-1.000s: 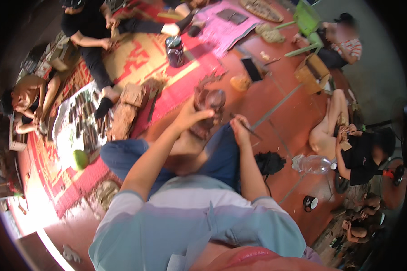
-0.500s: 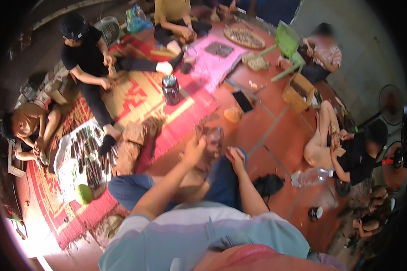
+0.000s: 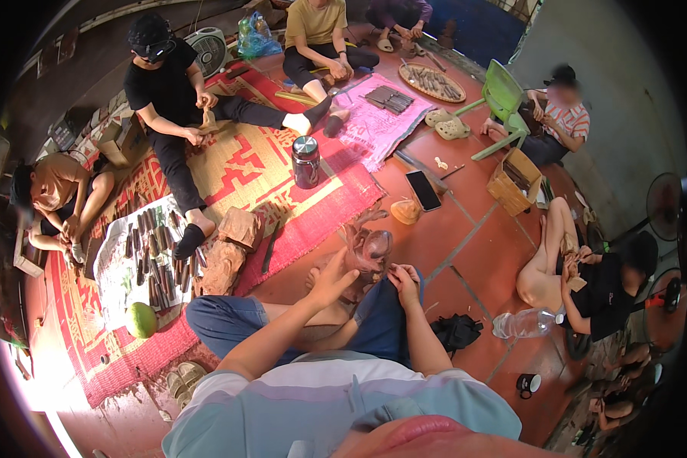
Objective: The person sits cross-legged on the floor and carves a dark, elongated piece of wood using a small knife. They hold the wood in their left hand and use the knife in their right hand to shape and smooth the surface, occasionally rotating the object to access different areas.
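A dark reddish-brown wood carving (image 3: 375, 246), rounded with thin branching parts on its far side, stands between my legs. Against its left side rests my left hand (image 3: 333, 281), with the fingers stretched out and the thumb spread apart. My right hand (image 3: 405, 285) is just to the right of the carving, above my jeans-clad knee. Its fingers are pinched together, and whatever they hold is too small or hidden to make out. The carving's lower part is partly hidden by my hands and legs.
Rough wood blocks (image 3: 223, 263) and many carving tools on a white sheet (image 3: 114, 294) lie to my left, near a green melon (image 3: 140, 320). A thermos (image 3: 305, 162), phone (image 3: 423, 191) and plastic bottle (image 3: 528, 321) are around me. Several people sit nearby with pieces in hand.
The view has shifted and sharpened from blur. My left hand has drawn slightly back toward me along the carving, its fingers spread. My right hand stays beside the carving, fingers closed.
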Motion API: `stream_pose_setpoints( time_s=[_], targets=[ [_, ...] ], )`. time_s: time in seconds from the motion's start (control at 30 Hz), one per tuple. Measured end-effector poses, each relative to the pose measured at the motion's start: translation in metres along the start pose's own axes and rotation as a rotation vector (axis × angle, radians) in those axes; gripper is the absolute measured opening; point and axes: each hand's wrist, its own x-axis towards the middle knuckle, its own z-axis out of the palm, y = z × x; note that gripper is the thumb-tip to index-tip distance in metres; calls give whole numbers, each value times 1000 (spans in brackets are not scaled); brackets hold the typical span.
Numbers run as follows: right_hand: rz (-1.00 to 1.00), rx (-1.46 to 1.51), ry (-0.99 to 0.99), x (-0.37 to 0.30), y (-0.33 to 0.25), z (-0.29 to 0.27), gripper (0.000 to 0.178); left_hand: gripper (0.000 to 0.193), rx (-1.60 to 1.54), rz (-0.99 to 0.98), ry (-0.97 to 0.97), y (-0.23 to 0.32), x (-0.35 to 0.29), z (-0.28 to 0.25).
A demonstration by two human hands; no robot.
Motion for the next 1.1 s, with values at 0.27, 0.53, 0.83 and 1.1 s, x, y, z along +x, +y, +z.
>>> stream_pose_setpoints(
  time_s=[0.27, 0.53, 0.83, 1.1],
  targets=[
    [20, 17, 19, 0, 3, -4, 10, 71, -222, 79, -61, 37, 11, -13],
    [24, 20, 15, 2, 1, 0, 9, 50, -166, 52, -23, 36, 27, -2],
    [23, 16, 0, 2, -2, 5, 10, 49, -180, -2, -5, 36, 28, 1],
    [28, 27, -7, 1, -1, 4, 8, 47, -198, -114, 54, 40, 30, 5]
  ],
)
